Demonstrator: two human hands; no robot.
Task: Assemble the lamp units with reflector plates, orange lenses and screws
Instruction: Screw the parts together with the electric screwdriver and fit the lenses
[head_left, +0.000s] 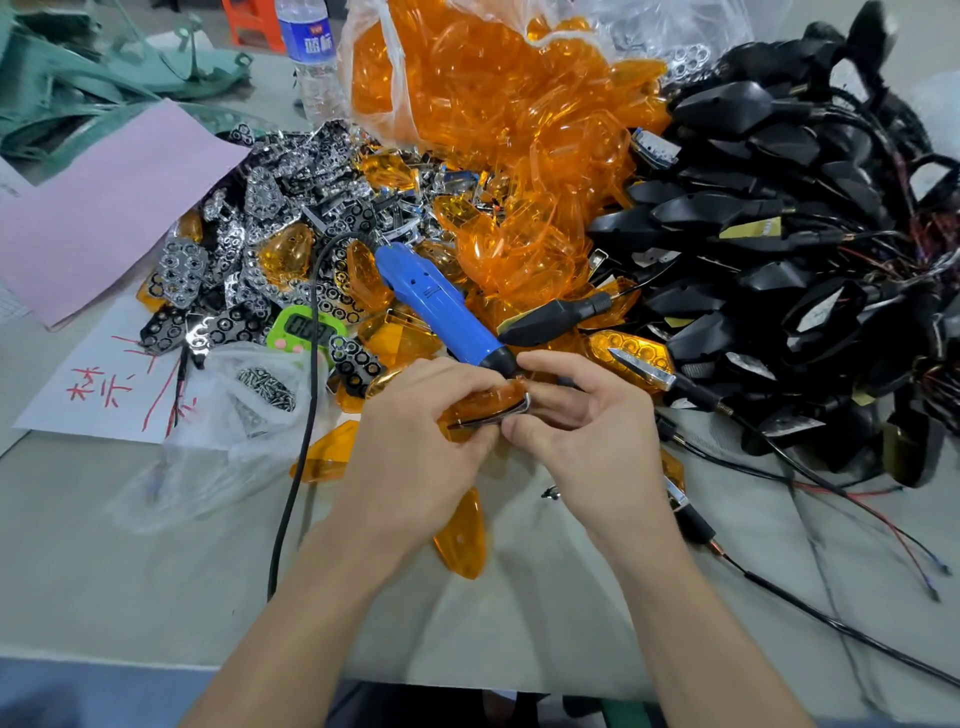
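Orange lens (485, 401) and its shiny plate (501, 418) are held just above the table (130, 571), in the middle, between both hands. It is gripped by the curled fingers of the left hand (415, 431) and pinched at its other end by the right hand (587, 426). The plate should be pressed in flat until the edges meet all round. A blue screwdriver (441, 306) is laid just behind the hands, and a bag of screws (265, 387) is kept to the left. The tool's black cord (291, 493) and loose lenses (462, 540) underneath could be bumped
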